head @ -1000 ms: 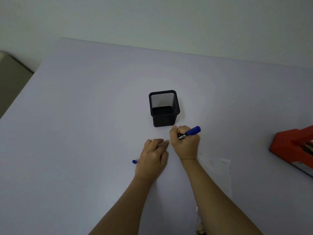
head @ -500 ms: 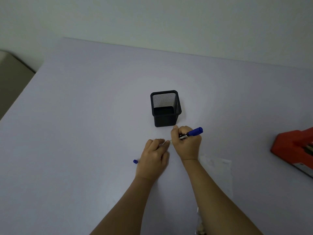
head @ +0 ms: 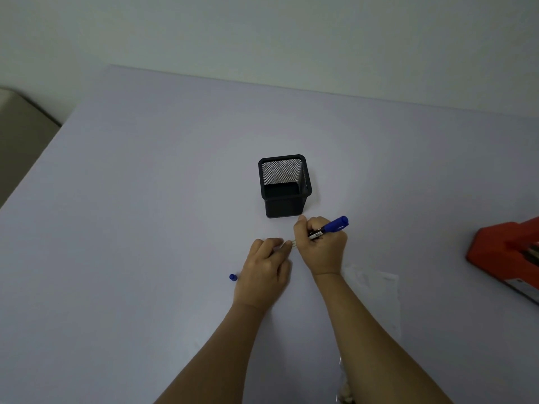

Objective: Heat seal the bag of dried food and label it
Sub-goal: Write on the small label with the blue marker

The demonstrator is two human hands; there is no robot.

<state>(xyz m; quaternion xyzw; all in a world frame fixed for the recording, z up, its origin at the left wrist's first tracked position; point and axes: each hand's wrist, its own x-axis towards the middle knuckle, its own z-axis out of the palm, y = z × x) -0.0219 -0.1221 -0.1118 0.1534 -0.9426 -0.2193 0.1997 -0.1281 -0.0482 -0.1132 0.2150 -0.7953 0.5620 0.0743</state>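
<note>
My right hand (head: 320,246) grips a blue marker (head: 332,227), its blue end pointing up and right, its tip hidden under my fingers. My left hand (head: 267,269) presses flat on the table, fingertips on a small pale label (head: 293,244) that shows only as a sliver between the two hands. The marker's blue cap (head: 232,277) lies on the table just left of my left hand. A clear bag of dried food (head: 344,395) peeks out under my right forearm at the bottom edge.
A black mesh pen holder (head: 284,205) stands just beyond my hands. A red heat sealer (head: 507,255) sits at the right edge. A white backing sheet (head: 376,287) lies right of my right wrist. The lilac table (head: 145,228) ends at a wall behind.
Both hands stay in nearly the same place; the right hand with the marker shifts only very slightly over the label.
</note>
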